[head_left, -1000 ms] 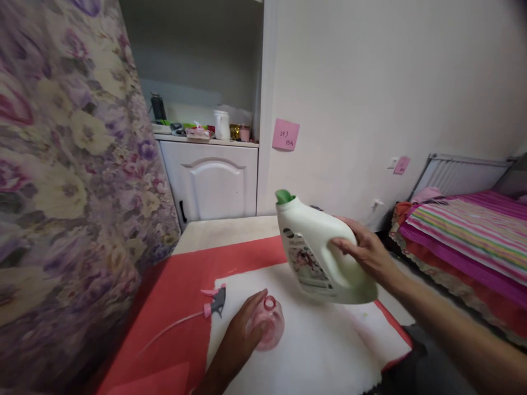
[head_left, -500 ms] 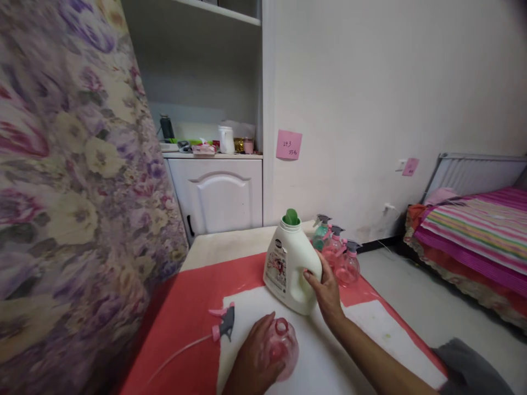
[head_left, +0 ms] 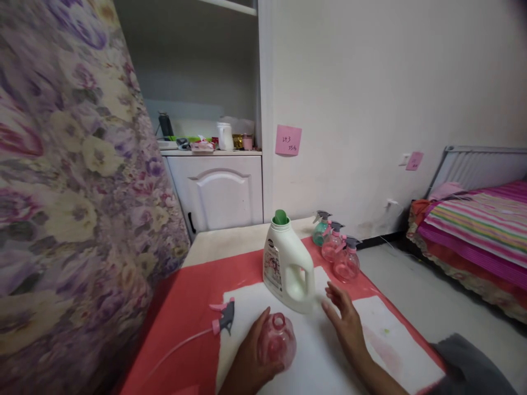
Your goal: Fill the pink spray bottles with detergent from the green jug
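Observation:
My left hand (head_left: 251, 356) is wrapped round a round pink see-through spray bottle (head_left: 284, 348) with its top off and its mouth facing up. Just right of the big white jug's handle, my right hand (head_left: 343, 318) is empty, fingers apart. The white jug (head_left: 284, 269) stands upright with a printed label and a green spout in its uncapped neck. To the left lies a spray head (head_left: 225, 317), grey and pink, its long tube trailing over the red cloth.
Several spray bottles stand in a row at the table's right edge, among them a pink one (head_left: 346, 266) and a green one (head_left: 320, 235). White paper (head_left: 391, 334) lies at the right. A floral curtain (head_left: 74, 208) hangs on the left.
My right hand has let go of the jug's handle and drawn back to the right and down. The jug now stands on its own, a little further left. My left hand still holds the pink bottle.

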A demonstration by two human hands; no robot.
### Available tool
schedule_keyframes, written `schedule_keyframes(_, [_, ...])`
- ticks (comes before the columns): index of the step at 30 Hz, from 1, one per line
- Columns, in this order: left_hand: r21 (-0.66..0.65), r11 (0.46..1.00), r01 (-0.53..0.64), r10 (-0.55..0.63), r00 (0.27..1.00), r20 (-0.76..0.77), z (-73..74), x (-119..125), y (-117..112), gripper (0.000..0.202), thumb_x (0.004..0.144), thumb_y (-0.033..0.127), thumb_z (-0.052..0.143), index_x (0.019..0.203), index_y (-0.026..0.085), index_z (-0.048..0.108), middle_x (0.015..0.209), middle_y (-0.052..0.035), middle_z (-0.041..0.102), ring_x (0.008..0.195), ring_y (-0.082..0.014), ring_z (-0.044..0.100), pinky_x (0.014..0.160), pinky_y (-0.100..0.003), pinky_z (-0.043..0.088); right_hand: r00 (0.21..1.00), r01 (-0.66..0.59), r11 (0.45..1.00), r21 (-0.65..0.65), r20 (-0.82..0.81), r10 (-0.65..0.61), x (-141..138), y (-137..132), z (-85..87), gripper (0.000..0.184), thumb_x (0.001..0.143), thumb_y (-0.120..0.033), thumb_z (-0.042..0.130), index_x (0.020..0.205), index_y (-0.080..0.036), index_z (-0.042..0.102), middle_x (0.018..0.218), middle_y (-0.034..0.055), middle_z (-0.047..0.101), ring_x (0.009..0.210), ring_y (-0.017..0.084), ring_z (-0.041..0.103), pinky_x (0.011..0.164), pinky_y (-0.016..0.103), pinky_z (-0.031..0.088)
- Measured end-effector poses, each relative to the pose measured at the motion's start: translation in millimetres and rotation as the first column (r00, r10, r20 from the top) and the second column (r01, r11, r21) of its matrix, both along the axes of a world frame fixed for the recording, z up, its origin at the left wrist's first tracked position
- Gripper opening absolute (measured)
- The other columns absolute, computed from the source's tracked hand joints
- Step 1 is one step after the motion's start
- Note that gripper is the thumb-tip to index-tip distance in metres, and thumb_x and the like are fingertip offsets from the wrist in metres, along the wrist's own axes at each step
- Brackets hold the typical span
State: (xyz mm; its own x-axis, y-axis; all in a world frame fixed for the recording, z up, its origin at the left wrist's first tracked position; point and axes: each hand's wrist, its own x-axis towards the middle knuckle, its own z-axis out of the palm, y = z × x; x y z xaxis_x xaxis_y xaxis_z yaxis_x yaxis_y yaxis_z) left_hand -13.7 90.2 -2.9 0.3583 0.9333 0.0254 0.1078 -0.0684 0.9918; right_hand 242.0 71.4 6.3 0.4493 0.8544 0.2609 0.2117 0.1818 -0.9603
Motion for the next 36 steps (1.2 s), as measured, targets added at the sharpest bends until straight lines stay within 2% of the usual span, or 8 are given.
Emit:
schedule_keyframes(4, [-0.008,1.0,0.011,-0.011,1.0,-0.005,-4.7,-0.2,1.3,0.098,0.052,0.019,0.077,0.142,0.023,0.037,0.147,-0.012,0.048,0.136,-0.0323,0.044,0.115,-0.044,0.035,0.957,-0.288,0.958,-0.013,0.031,0.288,-16.7,-27.2,-11.7,0.045,0.079,-0.04,0.069,0.12,-0.026,0.059,0.122,0.0082,0.062,0.117,0.028,0.058,0.104,0.044,0.045])
schedule_keyframes(10, [0.073,0.997,0.034,-0.026,0.994,-0.107,11.1,2.2,-4.9,0.089,0.059,0.034,0.08,0.139,0.022,0.042,0.145,-0.0125,0.051,0.134,-0.0316,0.047,0.113,-0.042,0.039,0.864,-0.503,0.864,-0.016,0.028,0.503,-62.2,-17.8,-13.2,0.092,0.054,-0.047,0.088,0.135,-0.024,0.05,0.137,0.0116,0.053,0.129,0.032,0.049,0.112,0.047,0.036])
schedule_keyframes(15, [0.116,0.991,0.069,-0.05,0.986,-0.16,23.2,12.6,-19.3,0.088,0.058,0.031,0.08,0.138,0.02,0.045,0.144,-0.0138,0.051,0.134,-0.0322,0.047,0.115,-0.043,0.036,0.837,-0.547,0.837,-0.028,0.017,0.547,-62.0,-29.2,-9.5,0.093,0.058,-0.056,0.083,0.137,-0.024,0.047,0.14,0.0126,0.05,0.133,0.033,0.045,0.114,0.049,0.032])
schedule_keyframes(21, [0.154,0.975,0.16,-0.137,0.979,-0.154,17.9,30.4,-39.4,0.092,0.058,0.028,0.081,0.141,0.019,0.043,0.146,-0.0141,0.049,0.134,-0.0323,0.045,0.115,-0.041,0.034,0.841,-0.533,0.843,-0.072,0.068,0.537,-37.8,-62.4,-0.3,0.084,0.065,-0.051,0.079,0.137,-0.026,0.045,0.141,0.0126,0.049,0.134,0.034,0.044,0.115,0.049,0.031])
schedule_keyframes(25, [0.127,0.955,0.269,-0.236,0.945,-0.228,9.5,33.3,-41.1,0.104,0.054,0.035,0.087,0.145,0.02,0.038,0.15,-0.0147,0.043,0.138,-0.0341,0.04,0.118,-0.046,0.028,0.849,-0.514,0.853,-0.096,0.087,0.521,-30.2,-72.3,-11.0,0.078,0.067,-0.042,0.076,0.135,-0.024,0.043,0.139,0.0142,0.051,0.132,0.034,0.048,0.111,0.047,0.038])
schedule_keyframes(29, [0.103,0.956,0.276,-0.239,0.932,-0.273,2.2,20.9,-38.2,0.12,0.042,0.045,0.092,0.147,0.024,0.036,0.155,-0.0134,0.037,0.142,-0.0374,0.032,0.12,-0.051,0.021,0.87,-0.471,0.879,-0.073,0.128,0.476,-30.3,-68.6,-26.4,0.079,0.062,-0.031,0.073,0.134,-0.021,0.043,0.139,0.0156,0.052,0.131,0.035,0.048,0.112,0.048,0.037])
schedule_keyframes(33, [0.082,0.987,0.136,-0.103,0.943,-0.317,6.1,-5.5,-39.2,0.085,0.053,0.039,0.087,0.132,0.027,0.056,0.145,-0.0108,0.052,0.133,-0.034,0.046,0.116,-0.048,0.031,0.877,-0.454,0.887,-0.077,0.134,0.461,-35.0,-63.3,-34.9,0.08,0.057,-0.016,0.068,0.133,-0.021,0.044,0.138,0.014,0.054,0.132,0.033,0.047,0.115,0.05,0.033])
schedule_keyframes(36, [0.175,0.98,-0.094,0.148,0.933,-0.327,20.7,-31.0,-35.6,0.04,0.075,0.037,0.067,0.112,0.023,0.066,0.118,-0.0103,0.069,0.109,-0.0281,0.064,0.099,-0.042,0.049,0.895,-0.433,0.897,-0.088,0.08,0.439,-39.8,-62.4,-35.8,0.084,0.051,-0.008,0.062,0.132,-0.024,0.044,0.136,0.0111,0.056,0.131,0.031,0.05,0.115,0.049,0.033])
